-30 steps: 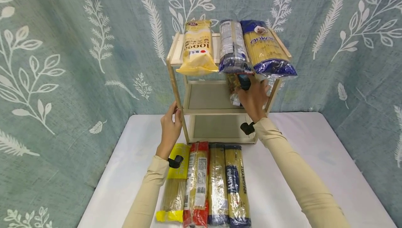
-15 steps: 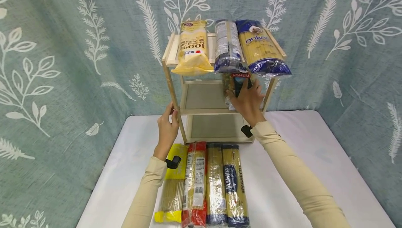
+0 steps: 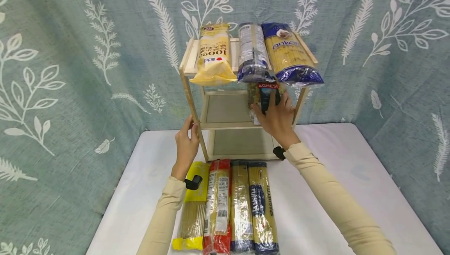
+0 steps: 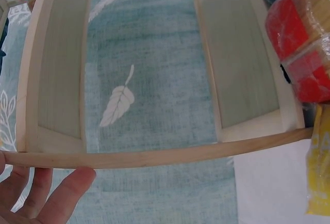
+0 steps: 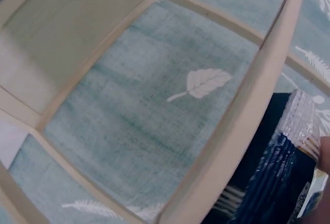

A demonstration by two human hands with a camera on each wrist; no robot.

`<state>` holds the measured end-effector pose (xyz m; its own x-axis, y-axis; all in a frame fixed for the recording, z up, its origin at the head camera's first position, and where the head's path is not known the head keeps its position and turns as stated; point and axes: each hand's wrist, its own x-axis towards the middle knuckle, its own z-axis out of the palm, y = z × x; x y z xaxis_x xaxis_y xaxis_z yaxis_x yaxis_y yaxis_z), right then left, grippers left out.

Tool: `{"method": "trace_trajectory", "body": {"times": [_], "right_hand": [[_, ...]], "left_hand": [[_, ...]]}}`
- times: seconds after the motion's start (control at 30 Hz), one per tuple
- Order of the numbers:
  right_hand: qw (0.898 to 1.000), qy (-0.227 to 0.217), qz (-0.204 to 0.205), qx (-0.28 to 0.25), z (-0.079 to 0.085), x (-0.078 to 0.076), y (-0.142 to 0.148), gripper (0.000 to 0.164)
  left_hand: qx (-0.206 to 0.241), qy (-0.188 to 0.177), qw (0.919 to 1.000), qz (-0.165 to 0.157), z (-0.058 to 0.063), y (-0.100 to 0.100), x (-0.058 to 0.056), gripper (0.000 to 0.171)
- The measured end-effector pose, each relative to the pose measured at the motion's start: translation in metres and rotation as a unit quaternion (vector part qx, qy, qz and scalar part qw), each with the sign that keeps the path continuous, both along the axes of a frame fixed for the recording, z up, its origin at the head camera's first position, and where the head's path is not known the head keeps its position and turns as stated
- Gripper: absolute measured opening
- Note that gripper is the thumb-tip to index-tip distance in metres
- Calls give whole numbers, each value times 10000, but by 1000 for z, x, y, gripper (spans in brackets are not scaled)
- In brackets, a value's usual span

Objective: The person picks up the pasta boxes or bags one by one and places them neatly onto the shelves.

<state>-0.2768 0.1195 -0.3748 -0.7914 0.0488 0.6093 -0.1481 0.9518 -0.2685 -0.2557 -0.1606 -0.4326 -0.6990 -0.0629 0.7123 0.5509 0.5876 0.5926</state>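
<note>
My left hand (image 3: pixel 187 142) grips the left front post of a wooden shelf rack (image 3: pixel 228 125); in the left wrist view its fingertips (image 4: pixel 77 180) lie against the post. On the middle shelf, at the right, a pasta bag (image 3: pixel 254 93) with a dark label reading AGNESI stands partly under the top shelf's overhanging packs. My right hand (image 3: pixel 277 120) holds this bag, with the thumb at its left side and the fingers spread over its front. The bag's crimped dark end (image 5: pixel 278 167) shows beyond the rack's post in the right wrist view.
Overhead on the top shelf lie a yellow pack (image 3: pixel 215 56), a dark-ended clear pack (image 3: pixel 252 52) and a blue-ended ankara pack (image 3: pixel 291 54). On the white table (image 3: pixel 316 216), several long spaghetti packs (image 3: pixel 221 208) lie side by side before the rack. Patterned curtains (image 3: pixel 70 91) stand close around.
The right hand has drawn slightly lower and left on the bag, bringing the AGNESI label into sight. The left hand keeps its grip on the post. The head view has shifted a little.
</note>
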Motion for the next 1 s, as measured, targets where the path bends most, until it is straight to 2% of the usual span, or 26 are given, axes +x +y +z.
{"method": "trace_trajectory", "body": {"times": [0.13,0.27,0.6,1.0], "right_hand": [[9957,302,711,-518,-4,5,5,72],[9885,563,1142,-818,-5,13,9,63],[9774,-301,1597,-1353,10,43,20,55],[9600,-956,1933,-1787,14,77,26,50]], "left_hand": [[-27,11,10000,13,-1,-1,1,39],[-25,38,10000,-8,-1,-1,2,38],[-42,49,10000,-19,-2,0,1,38],[-14,45,10000,-26,-1,0,0,39]]}}
